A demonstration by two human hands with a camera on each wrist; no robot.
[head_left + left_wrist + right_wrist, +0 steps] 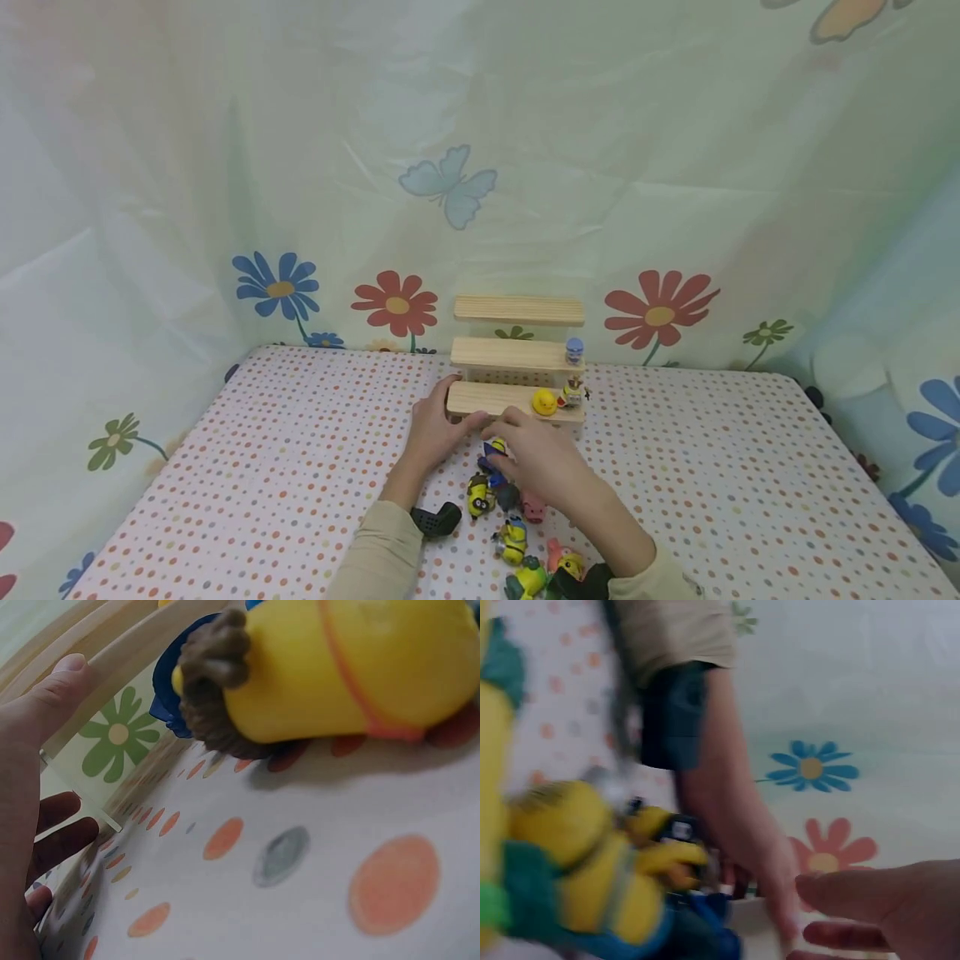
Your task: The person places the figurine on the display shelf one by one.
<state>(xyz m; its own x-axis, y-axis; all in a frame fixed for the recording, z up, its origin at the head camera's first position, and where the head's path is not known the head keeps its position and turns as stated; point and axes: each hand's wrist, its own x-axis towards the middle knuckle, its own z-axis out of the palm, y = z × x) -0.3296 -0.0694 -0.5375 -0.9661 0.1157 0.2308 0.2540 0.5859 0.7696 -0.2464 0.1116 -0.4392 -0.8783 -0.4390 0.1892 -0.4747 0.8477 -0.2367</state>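
Observation:
A stepped display shelf [517,354] of pale wood stands at the back of the table. My left hand [438,425] grips its left end, with the thumb on the front of the lowest step and the fingers round the side. Just before that step, my right hand [540,458] reaches over a dark blue and yellow toy figure [491,454], fingers bent loosely. No toy shows between thumb and fingers in the right wrist view. A yellow toy figure with brown hair [300,675] lies close to my left hand in the left wrist view.
The lowest step bears a yellow duck [544,402] and a small figure [572,392]; a blue-capped figure [574,350] stands on the middle step. Several toys, among them a pink pig [533,506] and a yellow figure [512,540], lie in front. A flowered curtain [300,167] hangs behind.

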